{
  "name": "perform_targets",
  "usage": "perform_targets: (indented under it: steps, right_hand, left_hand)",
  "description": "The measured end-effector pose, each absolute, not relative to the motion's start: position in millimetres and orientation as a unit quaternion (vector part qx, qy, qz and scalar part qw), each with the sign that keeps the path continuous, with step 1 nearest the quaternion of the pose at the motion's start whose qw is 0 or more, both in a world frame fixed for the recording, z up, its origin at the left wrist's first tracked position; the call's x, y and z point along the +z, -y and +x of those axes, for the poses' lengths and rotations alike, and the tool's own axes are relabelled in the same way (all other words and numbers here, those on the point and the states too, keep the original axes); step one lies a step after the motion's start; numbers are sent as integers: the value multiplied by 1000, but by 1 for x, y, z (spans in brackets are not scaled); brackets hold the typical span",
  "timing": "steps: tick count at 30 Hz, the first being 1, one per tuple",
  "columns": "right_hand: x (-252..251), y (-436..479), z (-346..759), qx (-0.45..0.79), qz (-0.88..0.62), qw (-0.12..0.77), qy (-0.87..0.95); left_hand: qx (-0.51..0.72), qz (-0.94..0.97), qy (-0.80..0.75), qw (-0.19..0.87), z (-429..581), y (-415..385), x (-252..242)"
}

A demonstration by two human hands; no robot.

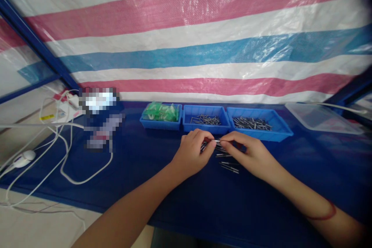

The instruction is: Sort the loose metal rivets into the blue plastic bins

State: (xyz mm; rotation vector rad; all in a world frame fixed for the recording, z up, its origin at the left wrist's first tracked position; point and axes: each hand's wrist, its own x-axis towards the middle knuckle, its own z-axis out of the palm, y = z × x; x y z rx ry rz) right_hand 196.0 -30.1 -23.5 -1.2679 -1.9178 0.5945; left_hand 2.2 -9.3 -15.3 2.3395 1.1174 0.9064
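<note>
Between the fingertips of both hands is a thin metal pin (216,140), held level over the blue table. My left hand (195,148) pinches its left end with thumb and forefinger. At the other end, my right hand (247,152) closes thumb and forefinger on it. Much of the pin is hidden by the fingers, so its exact kind does not show. Below the hands lies a loose group of slim metal pins (229,167), partly covered by my fingers. Just behind stand a blue bin (206,127) and a wider blue bin (261,135), both with many similar metal pieces inside.
At the left of the row, another blue bin (161,124) holds green plastic packets (161,111). A clear plastic lid (322,118) lies at the right. White cables (69,178) and a power strip (68,112) crowd the left side. A striped sheet (186,54) hangs behind.
</note>
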Motion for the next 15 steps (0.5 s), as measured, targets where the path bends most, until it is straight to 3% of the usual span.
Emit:
perform_targets:
  steps: [15]
  right_hand:
    - [-20, 35, 187, 378, -505, 496, 597]
  left_hand:
    - [355, 796, -368, 325, 8, 12, -16]
